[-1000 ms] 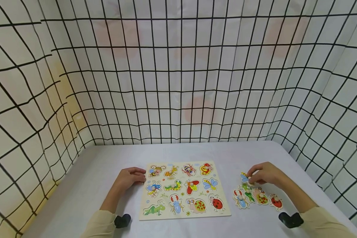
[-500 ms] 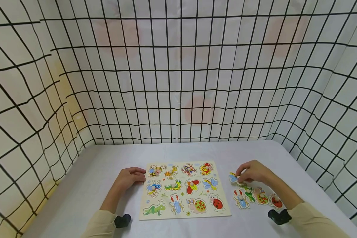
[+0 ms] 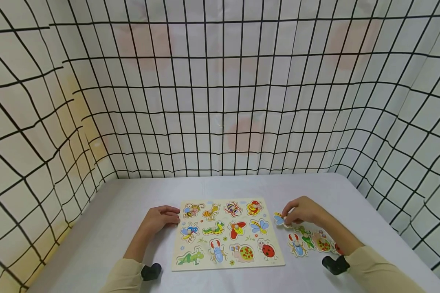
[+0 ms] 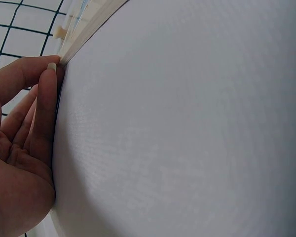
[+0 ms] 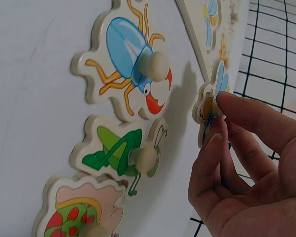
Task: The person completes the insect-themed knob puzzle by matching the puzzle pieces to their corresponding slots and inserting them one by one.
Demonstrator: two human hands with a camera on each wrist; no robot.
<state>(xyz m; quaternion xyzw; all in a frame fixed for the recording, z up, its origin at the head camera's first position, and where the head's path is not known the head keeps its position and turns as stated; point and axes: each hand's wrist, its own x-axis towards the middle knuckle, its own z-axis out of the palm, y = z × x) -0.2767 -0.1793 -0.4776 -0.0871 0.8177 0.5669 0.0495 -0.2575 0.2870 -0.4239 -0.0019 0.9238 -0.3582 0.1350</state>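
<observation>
My right hand [image 3: 301, 211] pinches the small knob of a dragonfly puzzle piece [image 3: 278, 218] between thumb and fingers, just off the right edge of the puzzle board [image 3: 275, 262]. In the right wrist view the dragonfly piece [image 5: 207, 108] is tilted on edge, clear of the other pieces. My left hand [image 3: 159, 219] rests on the table with its fingertips at the board's left edge; the left wrist view shows thumb and forefinger at the wooden edge [image 4: 96, 24]. Below the right hand lie a stag beetle piece [image 3: 297, 245] and a grasshopper piece [image 3: 306, 237].
Beside the grasshopper lies a snail piece [image 3: 321, 241]; a ladybird piece [image 3: 338, 249] is partly hidden by the right forearm. The board bears several insect pictures, some with knobs. A white cloth covers the table [image 3: 132, 191], and a black-lined white wall [image 3: 220, 101] surrounds it.
My right hand has moved left with the dragonfly piece, from above the other pieces to near the board's right edge. The left hand and the board have stayed put.
</observation>
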